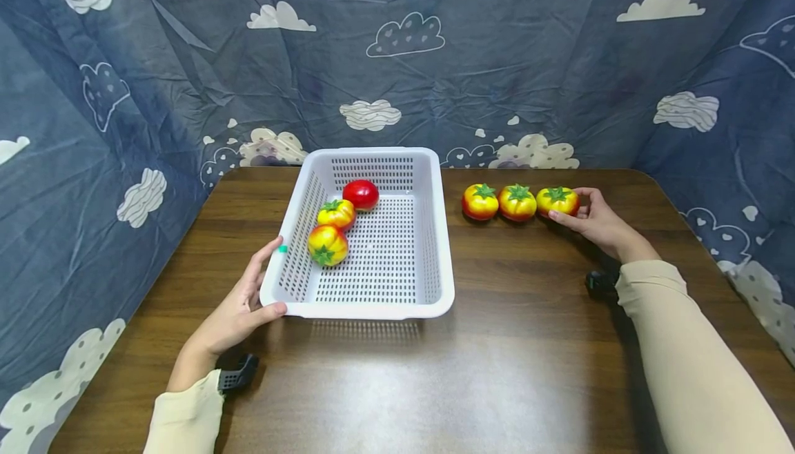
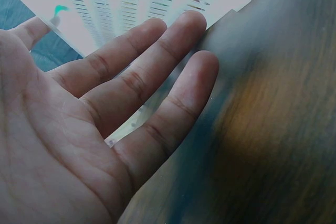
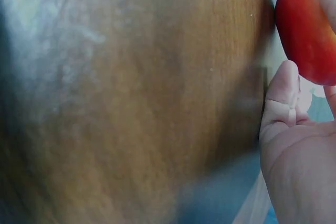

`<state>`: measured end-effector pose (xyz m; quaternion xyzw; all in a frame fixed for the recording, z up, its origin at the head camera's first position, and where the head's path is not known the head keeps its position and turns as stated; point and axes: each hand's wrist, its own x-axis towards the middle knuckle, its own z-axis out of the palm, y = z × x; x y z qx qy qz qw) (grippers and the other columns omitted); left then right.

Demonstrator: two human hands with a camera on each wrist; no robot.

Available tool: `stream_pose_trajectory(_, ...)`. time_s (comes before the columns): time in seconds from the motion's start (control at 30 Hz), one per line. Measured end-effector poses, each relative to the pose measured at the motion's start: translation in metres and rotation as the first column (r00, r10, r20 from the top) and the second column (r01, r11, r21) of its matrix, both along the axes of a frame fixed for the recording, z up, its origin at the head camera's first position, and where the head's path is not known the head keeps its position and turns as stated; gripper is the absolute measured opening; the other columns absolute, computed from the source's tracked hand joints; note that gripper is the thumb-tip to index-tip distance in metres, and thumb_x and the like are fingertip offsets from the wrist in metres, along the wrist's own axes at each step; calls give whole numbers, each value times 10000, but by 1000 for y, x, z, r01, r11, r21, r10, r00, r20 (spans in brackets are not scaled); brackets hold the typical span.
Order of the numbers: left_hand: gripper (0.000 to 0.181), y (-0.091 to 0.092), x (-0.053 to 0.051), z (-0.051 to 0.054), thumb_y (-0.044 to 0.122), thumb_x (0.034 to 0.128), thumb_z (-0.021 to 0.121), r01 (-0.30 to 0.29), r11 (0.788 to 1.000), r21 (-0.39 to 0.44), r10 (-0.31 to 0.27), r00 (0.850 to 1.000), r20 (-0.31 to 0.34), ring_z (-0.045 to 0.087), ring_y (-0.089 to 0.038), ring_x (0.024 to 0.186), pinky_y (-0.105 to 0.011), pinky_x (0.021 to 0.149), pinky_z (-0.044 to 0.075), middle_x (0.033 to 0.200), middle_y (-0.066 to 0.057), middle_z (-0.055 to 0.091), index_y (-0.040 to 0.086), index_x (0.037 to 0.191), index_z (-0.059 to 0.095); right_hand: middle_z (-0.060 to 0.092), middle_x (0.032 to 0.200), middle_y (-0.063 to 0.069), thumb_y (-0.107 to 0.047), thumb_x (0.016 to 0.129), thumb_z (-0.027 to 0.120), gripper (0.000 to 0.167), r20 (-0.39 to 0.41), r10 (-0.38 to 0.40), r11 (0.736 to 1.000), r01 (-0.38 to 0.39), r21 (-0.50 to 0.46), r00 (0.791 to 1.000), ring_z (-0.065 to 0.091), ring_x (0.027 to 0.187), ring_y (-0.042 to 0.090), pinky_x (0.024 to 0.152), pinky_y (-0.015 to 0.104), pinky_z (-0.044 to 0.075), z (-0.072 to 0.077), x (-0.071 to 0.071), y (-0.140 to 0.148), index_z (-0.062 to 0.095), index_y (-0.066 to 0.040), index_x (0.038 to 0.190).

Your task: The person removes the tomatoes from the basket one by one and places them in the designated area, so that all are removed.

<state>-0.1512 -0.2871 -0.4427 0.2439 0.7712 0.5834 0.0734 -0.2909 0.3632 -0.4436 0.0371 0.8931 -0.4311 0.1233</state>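
A white perforated plastic basket sits on the table. Inside, along its left side, are a shiny red fruit-like piece and two yellow-red toy tomatoes, one behind and one in front. My left hand touches the basket's near left corner, its thumb at the rim; in the left wrist view several fingers lie nearly straight by the outer wall. To the right, my right hand holds the rightmost toy tomato between thumb and fingers. The right wrist view shows this tomato's red side.
Two more toy tomatoes, one at the left and one in the middle, line up beside the held one, right of the basket. The wooden table ends at a blue cloud-patterned cloth behind and at both sides.
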Motion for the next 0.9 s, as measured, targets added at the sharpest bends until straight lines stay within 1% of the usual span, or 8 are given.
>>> stream_pose_trajectory(0.17, 1003, 1, 0, 1, -10, 975, 680, -1, 1000, -6, 1, 1000, -1, 663, -89, 1246, -207, 971, 554, 1623, -408, 350, 252, 1731, 75, 345, 1547, 432, -557, 1073, 565, 1036, 10, -1, 1000, 1, 24, 1000, 418, 1377, 456, 1067, 437, 419, -1, 1, 1, -102, -13, 1650)
stream_pose_trajectory(0.37, 998, 0, 0, -1, 7, 979, 686, -4, 1000, -7, 4, 1000, -7, 667, -92, 1236, -205, 964, 555, 1614, -409, 365, 253, 1731, 79, 360, 1519, 402, -559, 1062, 591, 1053, -15, -12, 999, 12, 32, 1000, 430, 1353, 440, 1151, 541, 399, -4, 1, 1, -82, -10, 1657)
stream_pose_trajectory(0.4, 996, 0, 0, -1, 10, 979, 687, -5, 1000, -7, 5, 1000, -8, 668, -90, 1234, -204, 963, 555, 1612, -411, 367, 253, 1731, 80, 361, 1509, 390, -562, 1058, 596, 1055, -22, -14, 999, 15, 39, 1000, 431, 1342, 429, 1144, 520, 411, -4, 1, 1, -72, -10, 1660)
stream_pose_trajectory(0.47, 995, 0, 0, -2, 14, 979, 688, -8, 1000, -9, 8, 1000, -10, 668, -89, 1231, -203, 961, 556, 1609, -412, 368, 253, 1731, 81, 368, 1488, 366, -569, 1052, 606, 1057, -33, -18, 999, 19, 48, 999, 433, 1320, 406, 1101, 405, 455, -5, 1, 1, -52, -14, 1665)
stream_pose_trajectory(0.57, 993, -1, 0, -2, 21, 978, 689, -13, 1000, -13, 13, 1000, -9, 668, -87, 1228, -203, 960, 556, 1608, -410, 370, 255, 1730, 84, 388, 1453, 343, -563, 1050, 614, 1047, -45, -12, 999, 14, 51, 999, 438, 1286, 378, 937, 178, 430, -5, 0, 1, -31, -13, 1665)
stream_pose_trajectory(0.63, 992, -1, 0, -2, 30, 979, 691, -17, 1000, -17, 17, 1000, -6, 667, -87, 1229, -202, 960, 555, 1611, -407, 370, 257, 1730, 84, 406, 1433, 339, -549, 1057, 610, 1031, -48, -5, 999, 8, 50, 999, 451, 1267, 368, 835, 103, 399, -5, 0, 1, -22, -2, 1660)
stream_pose_trajectory(0.73, 989, -1, 0, -2, 36, 981, 693, -17, 1000, -15, 17, 1000, -5, 665, -86, 1234, -201, 963, 554, 1611, -408, 369, 254, 1730, 84, 421, 1410, 340, -522, 1071, 597, 1009, -51, 6, 999, -4, 49, 999, 465, 1236, 353, 778, 81, 400, -4, 0, 0, -22, 18, 1656)
stream_pose_trajectory(0.9, 987, 0, 0, -1, 35, 984, 693, -12, 1000, -9, 12, 1000, -8, 666, -89, 1234, -200, 965, 551, 1600, -414, 381, 249, 1730, 83, 428, 1416, 356, -517, 1077, 585, 1007, -46, 11, 999, -9, 52, 999, 478, 1227, 350, 763, 83, 414, -3, 1, -1, -33, 30, 1654)
